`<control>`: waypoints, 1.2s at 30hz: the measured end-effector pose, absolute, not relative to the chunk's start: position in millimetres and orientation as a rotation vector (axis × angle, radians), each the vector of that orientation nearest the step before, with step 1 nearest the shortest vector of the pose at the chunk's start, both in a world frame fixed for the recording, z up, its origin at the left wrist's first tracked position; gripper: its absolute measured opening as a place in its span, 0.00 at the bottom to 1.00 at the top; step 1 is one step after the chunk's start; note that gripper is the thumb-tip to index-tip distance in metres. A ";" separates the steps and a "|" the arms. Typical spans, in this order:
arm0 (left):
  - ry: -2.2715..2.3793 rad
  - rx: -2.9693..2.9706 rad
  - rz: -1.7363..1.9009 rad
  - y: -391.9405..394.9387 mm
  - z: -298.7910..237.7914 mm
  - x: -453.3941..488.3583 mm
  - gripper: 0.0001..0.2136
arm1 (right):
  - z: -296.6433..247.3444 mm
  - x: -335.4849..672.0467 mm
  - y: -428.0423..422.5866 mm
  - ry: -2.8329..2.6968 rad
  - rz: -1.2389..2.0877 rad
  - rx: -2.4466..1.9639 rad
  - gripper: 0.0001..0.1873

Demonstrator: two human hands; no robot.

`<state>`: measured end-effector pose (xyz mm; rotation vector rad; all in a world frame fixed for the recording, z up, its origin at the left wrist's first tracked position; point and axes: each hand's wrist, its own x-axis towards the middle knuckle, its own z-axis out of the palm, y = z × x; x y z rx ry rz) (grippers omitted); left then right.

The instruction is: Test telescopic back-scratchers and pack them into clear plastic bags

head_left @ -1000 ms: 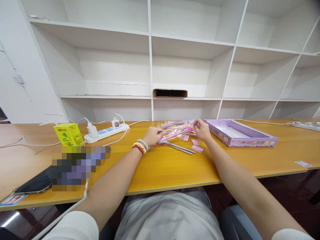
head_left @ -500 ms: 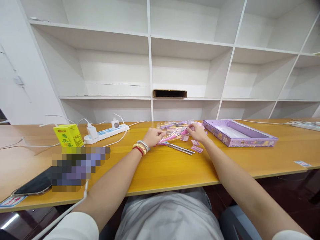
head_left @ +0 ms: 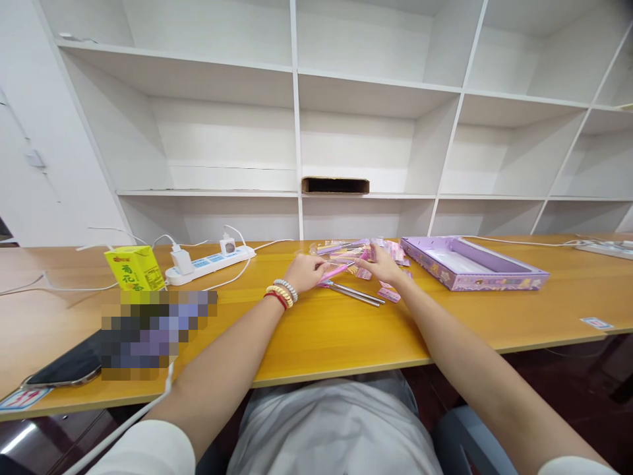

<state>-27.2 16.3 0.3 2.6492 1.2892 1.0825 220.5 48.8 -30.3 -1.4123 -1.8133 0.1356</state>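
My left hand (head_left: 305,272), with bead bracelets at the wrist, is closed in a pinch on a slim pink stick (head_left: 338,271) that slants up to the right. I cannot make out whether the stick is a pen. Across from it, my right hand (head_left: 384,265) has thumb and index finger apart, close to the stick's far end. Thin silver rods (head_left: 357,294) with coloured ends lie below the hands. Pink printed cards (head_left: 390,294) rest by the right wrist. Behind the hands is a pile of purple and pink sticks (head_left: 341,248) with clear wrapping.
To the right lies a purple open tray-like box (head_left: 494,282). On the left are a power strip (head_left: 212,263) with cables, a yellow drink carton (head_left: 134,269) and a dark phone (head_left: 69,359). White shelves (head_left: 230,145) stand behind the table, with a cardboard box (head_left: 335,185).
The clear wrapping that stretched between both hands has moved away, and the pink stick now shows bare in my left hand. My right thumb and index finger have parted.
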 end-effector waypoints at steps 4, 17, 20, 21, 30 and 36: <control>1.433 2.658 1.066 20.6 -0.8 -30.0 0.17 | -29.8 218.5 47.3 -1.826 0.117 -1.398 0.47; 1.567 2.423 1.289 32.3 -4.8 -35.8 0.14 | -23.7 221.9 45.3 -1.696 0.011 -1.448 0.26; 1.568 2.422 1.280 35.1 -6.3 -36.9 0.13 | -22.8 222.1 44.4 -1.694 0.023 -1.495 0.23; 1.573 2.421 1.279 36.0 -6.8 -37.4 0.13 | -22.4 222.1 44.1 -1.691 0.023 -1.508 0.22; 1.559 2.455 1.263 38.5 -8.4 -39.0 0.12 | -22.7 224.0 42.6 -1.721 -0.023 -1.444 0.22; 1.413 2.449 1.335 29.3 -4.6 -34.4 0.13 | -30.3 221.8 45.1 -1.920 -0.047 -1.409 0.39</control>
